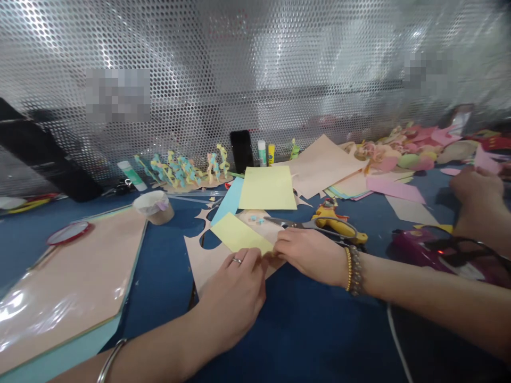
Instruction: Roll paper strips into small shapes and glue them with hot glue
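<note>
My left hand (235,290) is closed, its fingertips pinching the near edge of a small yellow piece of paper (235,232). At the right corner of that paper, my right hand (309,252) has its fingers curled together on it; the fingertips are partly hidden. Under the paper lies a peach sheet (203,260) with rounded cut-outs, and a few tiny blue paper bits (256,219) rest on it. Scissors (293,223) lie just beyond my right hand, beside a yellow-handled tool (339,226). A larger yellow sheet (267,189) and a blue sheet (229,202) are behind.
Peach sheets in plastic (80,266) bear a red-rimmed round object (69,233) at left. A paper cup (155,207), glue sticks (261,153), a phone (241,151) and curled paper figures (179,167) stand behind. Another person's hand (477,191) is at right, near a purple device (431,252).
</note>
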`<control>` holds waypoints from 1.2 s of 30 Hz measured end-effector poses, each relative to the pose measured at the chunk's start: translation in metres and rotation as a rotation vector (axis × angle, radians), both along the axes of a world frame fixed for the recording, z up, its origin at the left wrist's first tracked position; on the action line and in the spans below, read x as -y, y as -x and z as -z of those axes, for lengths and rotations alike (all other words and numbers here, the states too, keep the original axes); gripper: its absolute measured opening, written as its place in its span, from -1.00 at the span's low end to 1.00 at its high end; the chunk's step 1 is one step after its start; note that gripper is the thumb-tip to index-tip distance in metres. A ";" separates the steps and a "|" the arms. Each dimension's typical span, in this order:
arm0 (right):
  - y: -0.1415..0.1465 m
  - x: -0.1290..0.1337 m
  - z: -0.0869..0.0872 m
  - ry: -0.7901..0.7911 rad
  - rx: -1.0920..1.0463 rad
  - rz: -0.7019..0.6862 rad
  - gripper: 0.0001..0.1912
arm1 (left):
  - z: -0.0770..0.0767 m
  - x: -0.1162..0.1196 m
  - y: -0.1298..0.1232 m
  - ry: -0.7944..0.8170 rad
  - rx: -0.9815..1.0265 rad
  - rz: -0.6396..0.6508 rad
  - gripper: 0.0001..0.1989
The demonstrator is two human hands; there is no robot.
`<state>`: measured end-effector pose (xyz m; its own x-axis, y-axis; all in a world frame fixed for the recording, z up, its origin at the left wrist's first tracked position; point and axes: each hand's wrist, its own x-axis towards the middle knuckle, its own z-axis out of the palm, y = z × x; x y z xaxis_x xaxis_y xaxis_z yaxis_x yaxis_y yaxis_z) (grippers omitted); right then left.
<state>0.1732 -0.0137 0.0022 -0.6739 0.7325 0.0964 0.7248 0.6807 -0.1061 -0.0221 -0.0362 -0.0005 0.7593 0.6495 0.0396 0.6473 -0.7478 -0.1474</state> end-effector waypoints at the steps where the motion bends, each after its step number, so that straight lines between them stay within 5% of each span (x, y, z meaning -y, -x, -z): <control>1: 0.000 0.001 0.000 -0.016 0.014 -0.010 -0.86 | 0.000 0.000 0.000 0.002 0.014 0.000 -0.74; 7: 0.003 0.000 -0.001 -0.042 0.049 -0.010 -0.85 | -0.001 -0.010 0.002 -0.018 -0.023 0.081 -0.78; 16: 0.002 -0.014 -0.005 0.073 -0.001 0.050 -0.82 | -0.006 -0.040 -0.002 0.255 0.253 -0.081 -0.87; 36: 0.003 -0.018 -0.010 0.222 -0.136 0.162 -0.91 | 0.008 -0.045 0.003 0.242 0.367 -0.057 -0.87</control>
<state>0.1704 0.0041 0.0118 -0.5386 0.8425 0.0034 0.7908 0.5069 -0.3430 -0.0254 0.0088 -0.0080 0.6862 0.7135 0.1416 0.6651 -0.6942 0.2752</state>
